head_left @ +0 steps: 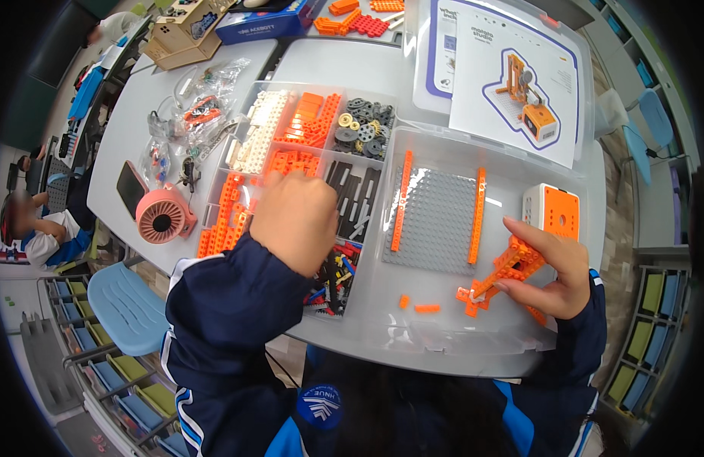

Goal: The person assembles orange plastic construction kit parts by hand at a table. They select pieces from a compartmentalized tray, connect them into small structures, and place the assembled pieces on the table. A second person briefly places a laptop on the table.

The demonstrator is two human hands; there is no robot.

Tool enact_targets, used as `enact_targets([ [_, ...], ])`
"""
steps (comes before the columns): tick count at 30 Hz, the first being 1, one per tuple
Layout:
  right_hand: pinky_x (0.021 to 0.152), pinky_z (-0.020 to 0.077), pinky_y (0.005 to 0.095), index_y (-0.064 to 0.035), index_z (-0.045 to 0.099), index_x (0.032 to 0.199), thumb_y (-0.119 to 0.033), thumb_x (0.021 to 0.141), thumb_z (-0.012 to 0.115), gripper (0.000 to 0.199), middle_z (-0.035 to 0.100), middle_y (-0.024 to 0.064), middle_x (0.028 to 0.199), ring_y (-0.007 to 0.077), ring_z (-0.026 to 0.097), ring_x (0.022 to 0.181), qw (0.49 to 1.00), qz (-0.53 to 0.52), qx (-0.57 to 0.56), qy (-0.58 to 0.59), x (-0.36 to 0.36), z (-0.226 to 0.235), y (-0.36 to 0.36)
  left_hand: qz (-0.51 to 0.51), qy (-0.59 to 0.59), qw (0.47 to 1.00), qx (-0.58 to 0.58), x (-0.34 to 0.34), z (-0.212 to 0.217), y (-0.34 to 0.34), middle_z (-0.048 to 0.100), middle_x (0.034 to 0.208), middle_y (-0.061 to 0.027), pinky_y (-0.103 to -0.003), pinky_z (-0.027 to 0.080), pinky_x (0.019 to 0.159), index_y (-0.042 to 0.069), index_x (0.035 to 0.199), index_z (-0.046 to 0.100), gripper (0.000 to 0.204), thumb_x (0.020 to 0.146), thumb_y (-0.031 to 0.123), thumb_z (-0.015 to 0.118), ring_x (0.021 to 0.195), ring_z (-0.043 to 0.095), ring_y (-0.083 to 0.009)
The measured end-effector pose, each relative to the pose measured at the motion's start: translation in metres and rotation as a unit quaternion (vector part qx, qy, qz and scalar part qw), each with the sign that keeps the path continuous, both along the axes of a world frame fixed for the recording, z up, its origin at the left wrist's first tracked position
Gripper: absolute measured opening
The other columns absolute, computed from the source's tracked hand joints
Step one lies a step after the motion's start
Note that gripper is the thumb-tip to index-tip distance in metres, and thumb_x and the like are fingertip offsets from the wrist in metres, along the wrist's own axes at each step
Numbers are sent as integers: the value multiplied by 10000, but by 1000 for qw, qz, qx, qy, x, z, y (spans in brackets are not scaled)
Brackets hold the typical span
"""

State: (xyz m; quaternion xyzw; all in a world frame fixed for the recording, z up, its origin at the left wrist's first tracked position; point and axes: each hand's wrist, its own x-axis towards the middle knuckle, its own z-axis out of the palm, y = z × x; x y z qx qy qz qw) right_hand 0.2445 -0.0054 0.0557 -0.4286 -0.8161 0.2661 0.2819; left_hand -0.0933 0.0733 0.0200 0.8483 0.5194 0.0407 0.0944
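Note:
My left hand (295, 221) is curled over the clear sorting box, above compartments of orange building beams (228, 206) and orange bricks (295, 162). Its fingers bend down and away, and whatever lies in them is hidden. In my right hand (557, 266) an orange building-brick assembly (517, 261) is held between thumb and fingers, over the clear plastic lid tray. Beside it lies a grey studded baseplate (435, 217) with an orange beam (402, 202) along its left side and another orange beam (477, 217) along its right.
A white-and-orange block (551, 209) stands right of the baseplate; two small orange pieces (426, 308) lie nearer. Other compartments hold white beams (259, 133), gears (363, 126) and dark grey beams (353, 199). A pink fan (163, 217) and plastic bags (207, 107) lie left; a printed sheet (512, 84) lies behind.

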Motion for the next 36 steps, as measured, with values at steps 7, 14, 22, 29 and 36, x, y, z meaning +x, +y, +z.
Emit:
enact_targets([
  [7, 711, 523, 326, 0, 587, 1413, -76, 760, 851, 708, 732, 150, 992, 273, 691, 796, 1000, 15, 10, -7, 1, -1, 0, 42, -5, 998, -39, 3, -10, 8, 711, 730, -117, -425, 494, 782, 53, 826, 787, 119, 798, 166, 766, 729, 678, -297],
  [14, 876, 554, 314, 44, 578, 1403, -74, 751, 864, 722, 721, 189, 1185, 294, 741, 983, 998, 23, -52, -28, 6, 2, -3, 77, -40, 992, -90, 5, -9, 10, 729, 763, -183, -386, 568, 710, -12, 884, 780, 143, 815, 111, 758, 716, 726, -292],
  [22, 910, 558, 335, 54, 563, 1409, -51, 764, 847, 713, 690, 212, 1274, 311, 727, 1053, 999, 37, -18, -14, 6, -3, -4, 85, 9, 994, -68, 13, -11, 6, 718, 740, -192, -392, 565, 698, -19, 860, 775, 178, 776, 137, 760, 705, 720, -312],
  [29, 928, 559, 329, 49, 563, 1408, -23, 769, 830, 697, 675, 210, 1310, 314, 721, 1083, 999, 47, -5, -9, 7, -6, -5, 97, 64, 989, -93, 22, -8, 9, 709, 723, -194, -401, 561, 675, -19, 836, 767, 249, 729, 204, 799, 693, 717, -311],
  [36, 919, 564, 314, 26, 578, 1405, -22, 780, 822, 672, 690, 189, 1291, 292, 729, 1065, 999, 32, 3, -16, 7, -10, -7, 119, 133, 972, -154, 33, -3, 23, 726, 878, -247, -434, 583, 777, -35, 825, 735, 303, 710, 235, 812, 860, 727, -390],
])
